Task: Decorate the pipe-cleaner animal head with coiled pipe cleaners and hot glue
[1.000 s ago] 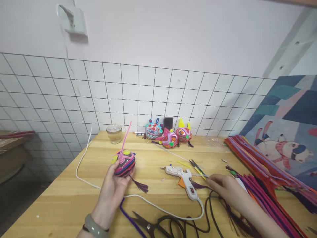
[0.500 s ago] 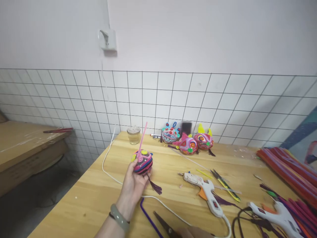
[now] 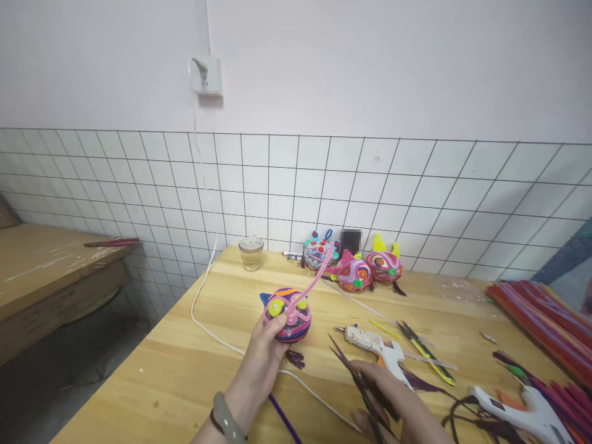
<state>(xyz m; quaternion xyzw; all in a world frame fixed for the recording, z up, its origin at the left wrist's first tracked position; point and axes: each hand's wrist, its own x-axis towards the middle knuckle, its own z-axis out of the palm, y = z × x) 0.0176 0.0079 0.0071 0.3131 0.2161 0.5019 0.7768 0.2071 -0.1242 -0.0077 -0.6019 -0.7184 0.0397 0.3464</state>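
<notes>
Head camera view: the left hand (image 3: pixel 264 353) is closed around the lower left of a yarn-wrapped ball ornament (image 3: pixel 300 327), thumb on its front, and holds it above the desk (image 3: pixel 161 370). The right hand (image 3: pixel 393 398) is curled around the handles of dark scissors (image 3: pixel 348 364); the blades are slightly parted, point toward the ornament and are apart from it. Assembly appears well advanced: two yellow eye discs, a blue pointed piece at one side and pink trim are in place, and a dark purple tassel (image 3: pixel 296 358) hangs below. One pink chenille stem (image 3: pixel 316 277) projects long and uncut from the front (its free end overlaps the blue ornament (image 3: pixel 320 254) in this view), so this part is judged unfinished. Obscured items: the back of the ball; the right fingertips at the scissor handles, near the lower edge; and the grip of the nearer glue gun (image 3: pixel 365 339), behind the right hand. The second glue gun (image 3: pixel 541 410) is cropped by the lower edge. A pixelated dark rectangle (image 3: pixel 350 240) cannot be identified.
</notes>
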